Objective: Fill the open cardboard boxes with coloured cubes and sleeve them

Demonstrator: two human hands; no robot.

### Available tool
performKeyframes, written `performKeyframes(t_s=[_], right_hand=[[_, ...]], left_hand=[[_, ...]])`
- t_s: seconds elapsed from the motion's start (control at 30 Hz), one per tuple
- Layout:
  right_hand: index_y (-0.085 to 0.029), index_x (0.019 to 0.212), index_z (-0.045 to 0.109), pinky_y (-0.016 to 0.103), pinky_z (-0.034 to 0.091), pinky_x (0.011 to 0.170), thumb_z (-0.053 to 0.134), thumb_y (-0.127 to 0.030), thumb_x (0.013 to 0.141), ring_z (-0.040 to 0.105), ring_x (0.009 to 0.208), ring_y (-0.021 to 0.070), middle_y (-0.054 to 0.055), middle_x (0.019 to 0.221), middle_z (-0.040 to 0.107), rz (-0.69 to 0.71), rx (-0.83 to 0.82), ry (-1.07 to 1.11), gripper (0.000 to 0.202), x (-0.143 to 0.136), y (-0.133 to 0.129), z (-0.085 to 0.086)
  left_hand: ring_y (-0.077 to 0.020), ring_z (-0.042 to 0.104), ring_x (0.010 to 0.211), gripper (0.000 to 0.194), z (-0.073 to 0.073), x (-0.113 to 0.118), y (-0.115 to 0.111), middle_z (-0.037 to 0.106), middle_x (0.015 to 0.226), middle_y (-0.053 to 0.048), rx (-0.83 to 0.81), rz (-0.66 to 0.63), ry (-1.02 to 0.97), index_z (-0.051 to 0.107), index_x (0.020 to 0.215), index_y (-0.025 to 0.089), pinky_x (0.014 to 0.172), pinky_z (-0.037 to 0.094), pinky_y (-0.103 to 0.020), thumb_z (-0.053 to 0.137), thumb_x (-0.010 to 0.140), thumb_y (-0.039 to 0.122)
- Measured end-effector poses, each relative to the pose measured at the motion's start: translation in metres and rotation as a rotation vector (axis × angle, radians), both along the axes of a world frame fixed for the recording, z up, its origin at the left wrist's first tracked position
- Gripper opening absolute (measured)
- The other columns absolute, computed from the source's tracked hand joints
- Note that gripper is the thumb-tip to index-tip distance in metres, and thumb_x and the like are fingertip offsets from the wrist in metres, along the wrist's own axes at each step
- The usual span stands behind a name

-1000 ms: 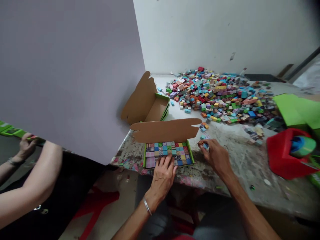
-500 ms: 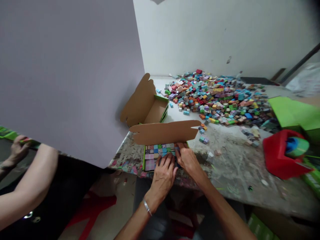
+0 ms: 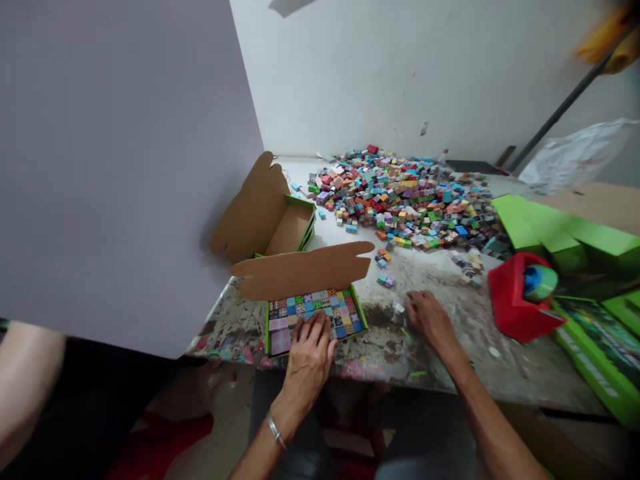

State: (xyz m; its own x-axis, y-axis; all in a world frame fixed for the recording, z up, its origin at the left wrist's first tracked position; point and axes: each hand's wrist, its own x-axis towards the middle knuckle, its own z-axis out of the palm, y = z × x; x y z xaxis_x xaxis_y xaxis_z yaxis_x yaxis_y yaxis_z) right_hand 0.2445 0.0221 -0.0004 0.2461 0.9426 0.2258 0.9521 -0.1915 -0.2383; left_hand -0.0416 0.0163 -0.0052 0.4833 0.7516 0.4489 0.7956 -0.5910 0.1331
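Observation:
My left hand (image 3: 309, 353) lies with fingers outstretched on small patterned blocks (image 3: 345, 313) packed in rows inside a shallow green-edged box (image 3: 269, 327). The box's brown cardboard lid flap (image 3: 303, 272) stands up at its far side. Right of the box, my right hand (image 3: 431, 320) is down on the tabletop with its fingers curled together. Whatever may be under those fingertips is hidden. A small whitish scrap (image 3: 399, 312) lies just left of them.
A big heap of colourful blocks (image 3: 400, 193) spreads along the wall. Behind my box sits another open box (image 3: 297, 223). To the right are a red tape dispenser (image 3: 515, 300) and green boxes (image 3: 590, 360). A grey panel (image 3: 125, 167) stands at left, beside another person's arm (image 3: 30, 380).
My right hand has left the box and moved right onto the tabletop, uncovering the blocks at the box's right side. My left hand stays on the blocks. The view has turned right.

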Motion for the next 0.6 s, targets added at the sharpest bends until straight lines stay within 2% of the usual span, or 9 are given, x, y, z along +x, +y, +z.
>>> performKeyframes(t_s=[0.1,0.17,0.23,0.3,0.37,0.5,0.6], right_hand=[[-0.015,0.108,0.058,0.033,0.047,0.072,0.044,-0.026,0.088,0.06,0.079,0.0205,0.011,0.096,0.06,0.055,0.08,0.175,0.027,0.001,-0.003,0.003],[-0.017,0.111,0.055,0.032,0.049,0.07,0.048,-0.031,0.087,0.061,0.076,0.0193,0.008,0.092,0.063,0.142,0.126,0.362,0.028,-0.023,-0.002,0.015],[-0.02,0.108,0.055,0.03,0.049,0.071,0.049,-0.029,0.087,0.061,0.075,0.0178,0.005,0.09,0.064,0.319,0.084,0.5,0.023,-0.054,0.0,0.027],[-0.021,0.103,0.056,0.03,0.049,0.076,0.046,-0.018,0.086,0.061,0.082,0.0176,0.005,0.093,0.064,0.512,0.013,0.488,0.02,-0.084,0.005,0.033],[-0.02,0.102,0.058,0.03,0.048,0.081,0.043,-0.009,0.084,0.06,0.09,0.0176,0.007,0.099,0.062,0.618,-0.024,0.398,0.026,-0.104,0.012,0.03],[-0.015,0.116,0.053,0.031,0.048,0.08,0.039,-0.004,0.083,0.059,0.093,0.019,0.012,0.111,0.057,0.569,-0.043,0.254,0.037,-0.125,0.025,0.015],[-0.013,0.116,0.052,0.031,0.048,0.078,0.039,-0.004,0.084,0.059,0.09,0.0198,0.013,0.109,0.058,0.528,-0.083,0.187,0.035,-0.131,0.025,0.016]], left_hand=[[-0.0264,0.052,0.119,0.034,0.001,0.001,-0.001,0.058,0.127,-0.013,-0.013,-0.008,0.003,0.05,0.124,0.012,0.101,0.043,-0.048,0.048,0.091,0.021],[-0.026,0.052,0.119,0.034,0.002,0.001,-0.002,0.058,0.127,-0.012,-0.02,-0.005,0.001,0.05,0.125,0.012,0.102,0.043,-0.048,0.048,0.091,0.021],[-0.0261,0.052,0.12,0.034,0.002,0.001,-0.002,0.058,0.127,-0.012,-0.02,0.005,-0.004,0.05,0.125,0.013,0.102,0.042,-0.049,0.047,0.092,0.021],[-0.0262,0.051,0.12,0.035,0.002,0.001,-0.002,0.057,0.127,-0.012,-0.016,0.006,-0.009,0.049,0.126,0.014,0.103,0.042,-0.049,0.047,0.092,0.02],[-0.0259,0.051,0.121,0.035,0.001,0.001,-0.002,0.057,0.127,-0.012,-0.013,-0.005,-0.014,0.049,0.126,0.014,0.103,0.042,-0.049,0.048,0.091,0.02],[-0.0262,0.051,0.12,0.035,0.0,0.0,-0.002,0.057,0.127,-0.011,-0.012,-0.001,-0.025,0.05,0.125,0.015,0.103,0.042,-0.049,0.048,0.091,0.02],[-0.0266,0.051,0.12,0.036,-0.002,0.0,-0.002,0.057,0.128,-0.011,-0.013,0.006,-0.029,0.049,0.126,0.015,0.103,0.042,-0.05,0.047,0.091,0.02]])
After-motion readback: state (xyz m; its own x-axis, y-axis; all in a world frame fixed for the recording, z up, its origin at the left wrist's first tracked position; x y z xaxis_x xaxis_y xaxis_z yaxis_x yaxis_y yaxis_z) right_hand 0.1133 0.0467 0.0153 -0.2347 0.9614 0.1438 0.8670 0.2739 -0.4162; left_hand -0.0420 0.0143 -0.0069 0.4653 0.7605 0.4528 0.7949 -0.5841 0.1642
